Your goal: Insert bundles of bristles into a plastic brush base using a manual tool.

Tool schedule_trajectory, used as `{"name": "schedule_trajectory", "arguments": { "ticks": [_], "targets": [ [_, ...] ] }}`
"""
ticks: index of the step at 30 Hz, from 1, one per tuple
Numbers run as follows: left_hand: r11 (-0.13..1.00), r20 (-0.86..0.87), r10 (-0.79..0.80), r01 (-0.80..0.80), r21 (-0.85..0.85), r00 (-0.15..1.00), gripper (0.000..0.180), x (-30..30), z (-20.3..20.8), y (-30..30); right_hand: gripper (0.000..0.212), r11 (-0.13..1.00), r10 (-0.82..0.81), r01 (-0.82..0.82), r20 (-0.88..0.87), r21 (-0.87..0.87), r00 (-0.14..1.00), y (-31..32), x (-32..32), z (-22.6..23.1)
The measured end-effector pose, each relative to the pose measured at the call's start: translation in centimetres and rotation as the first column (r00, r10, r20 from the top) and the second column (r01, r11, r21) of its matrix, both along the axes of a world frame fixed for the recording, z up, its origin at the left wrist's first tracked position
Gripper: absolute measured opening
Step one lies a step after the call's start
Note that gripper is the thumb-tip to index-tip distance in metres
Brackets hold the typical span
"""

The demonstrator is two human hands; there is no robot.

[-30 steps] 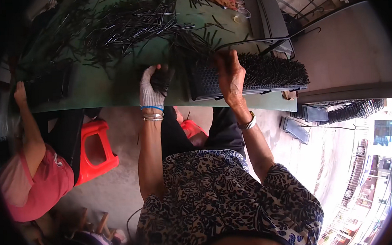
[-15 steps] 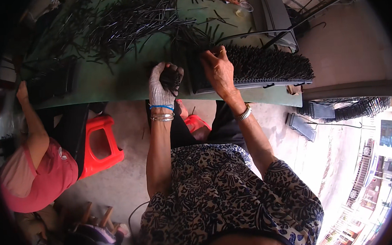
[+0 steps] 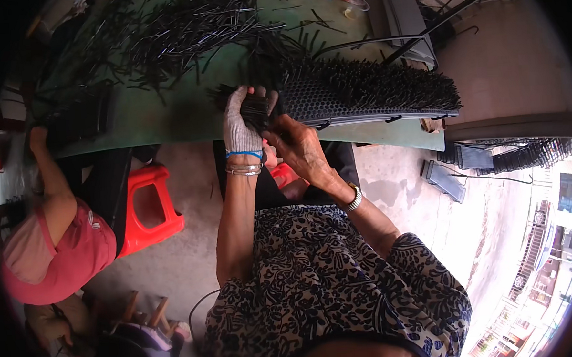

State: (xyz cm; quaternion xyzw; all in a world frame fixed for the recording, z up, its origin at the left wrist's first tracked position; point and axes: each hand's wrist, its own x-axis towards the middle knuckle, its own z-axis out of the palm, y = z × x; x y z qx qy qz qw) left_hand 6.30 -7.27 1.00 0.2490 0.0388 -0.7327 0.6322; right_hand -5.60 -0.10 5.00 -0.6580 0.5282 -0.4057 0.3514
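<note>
My left hand (image 3: 239, 124), in a pale knit glove with bare fingertips, is closed round a bundle of thin black sticks (image 3: 254, 109) just above the table's near edge. Against the bundle's lower end, the bare right hand (image 3: 302, 146) has its thumb and fingers drawn together; what lies between the fingertips is too small to tell. Just beyond this hand is a black panel with a grid of holes (image 3: 311, 101). Many black sticks (image 3: 391, 86) stand upright in its right part, while the left part shows bare holes.
Loose black sticks (image 3: 194, 38) are heaped across the back of the green table (image 3: 166, 120). On the left, another person in a pink top (image 3: 63, 255) sits by a red plastic stool (image 3: 149, 211). Black panels (image 3: 444, 180) rest on the floor at right. Thin metal bars (image 3: 415, 42) cross behind the panel.
My right hand has come from above the holed panel down and left to the bundle, uncovering the panel's bare holes. My left hand has shifted slightly right, still holding the bundle.
</note>
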Motion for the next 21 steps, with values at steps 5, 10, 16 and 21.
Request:
{"name": "schedule_trajectory", "arguments": {
  "ticks": [5,10,16,21],
  "targets": [
    [0.994,-0.051,-0.108,0.108,0.001,0.993,0.012,-0.5,0.4,0.5,0.011,0.998,-0.054,0.051,0.093,0.035,0.994,0.4,0.2,-1.0],
    [0.997,-0.088,-0.069,0.072,0.025,0.994,0.008,-0.5,-0.6,-0.5,0.01,0.993,-0.119,0.119,0.114,0.001,0.986,1.4,0.4,-1.1],
    [0.999,-0.038,-0.027,0.028,0.042,0.999,0.019,0.6,-0.6,-0.7,0.006,0.984,-0.174,0.16,0.221,0.081,0.96,1.8,-1.3,-0.9],
    [0.998,0.157,-0.045,0.037,0.055,0.987,0.01,0.0,-0.3,1.8,0.004,0.98,-0.174,0.199,0.468,-0.004,0.866,0.3,-2.7,1.4]
  ]
}}
